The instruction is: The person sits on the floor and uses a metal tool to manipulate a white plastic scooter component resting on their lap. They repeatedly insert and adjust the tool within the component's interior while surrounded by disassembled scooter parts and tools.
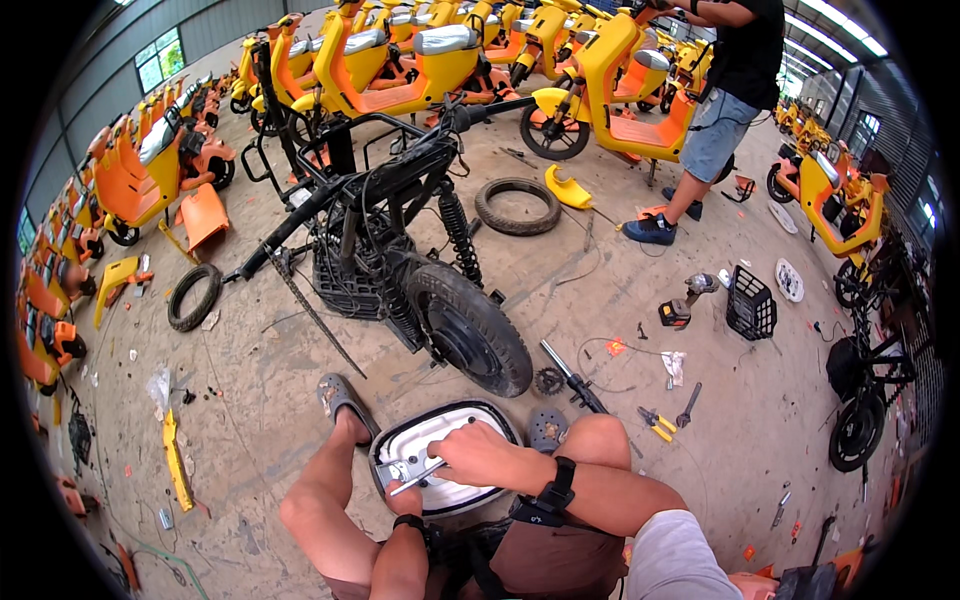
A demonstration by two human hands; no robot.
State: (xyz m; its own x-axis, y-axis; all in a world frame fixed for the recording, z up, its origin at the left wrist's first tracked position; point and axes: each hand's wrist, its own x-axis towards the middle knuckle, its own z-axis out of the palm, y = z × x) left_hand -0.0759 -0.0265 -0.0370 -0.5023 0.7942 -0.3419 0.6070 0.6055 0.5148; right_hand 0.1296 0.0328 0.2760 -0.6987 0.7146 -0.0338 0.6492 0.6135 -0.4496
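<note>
Between my feet lies what looks like a scooter seat, underside up, its white shell [470, 492] edged in black. At its left side is a grey metal bracket [398, 470]. Over the shell, my right hand [478, 455] is closed on a slim silver rod [420, 478], which slants down to the left. The rod's tool end cannot be made out. My left hand [403, 496] is at the near left edge of the shell, beside the bracket, under the rod's lower end; its fingers are mostly hidden.
Ahead stands a stripped black scooter frame [370, 210] with its wheel [470, 330] toward me. To the right lie yellow-handled pliers [657, 424], a cordless impact wrench [688, 300] and a black basket [750, 303]. A person [725, 110] stands by a yellow scooter [610, 90].
</note>
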